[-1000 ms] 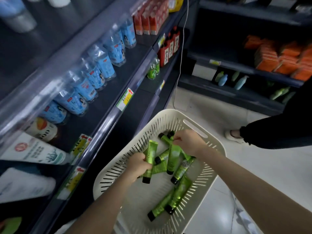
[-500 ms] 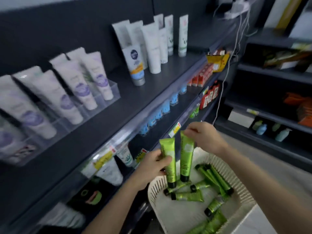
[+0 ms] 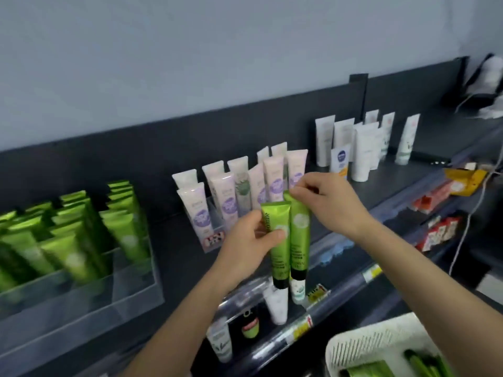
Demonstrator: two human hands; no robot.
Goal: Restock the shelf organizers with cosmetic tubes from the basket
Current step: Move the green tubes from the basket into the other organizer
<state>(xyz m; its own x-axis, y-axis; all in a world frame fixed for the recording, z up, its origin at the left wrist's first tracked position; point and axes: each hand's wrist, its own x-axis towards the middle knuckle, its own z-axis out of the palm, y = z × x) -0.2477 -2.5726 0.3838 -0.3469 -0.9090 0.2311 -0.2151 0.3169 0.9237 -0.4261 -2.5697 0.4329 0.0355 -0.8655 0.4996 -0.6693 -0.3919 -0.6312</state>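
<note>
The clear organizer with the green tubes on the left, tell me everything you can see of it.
The clear organizer looks like transparent plastic, an open-topped tray with a tall front wall and stepped tiers rising toward the back. It sits on the dark top shelf, left of the pale tubes. Rows of green tubes stand upright in it, slightly blurred; its front right section looks unfilled. Neither hand touches it.

Two green tubes [image 3: 288, 240] with black caps are held upright, caps down, side by side and touching, in front of the shelf. Clear organizer [image 3: 130, 284] at left holds rows of matching green tubes standing caps down. White slotted basket [image 3: 353, 346], lower right, contains more green tubes.
</note>
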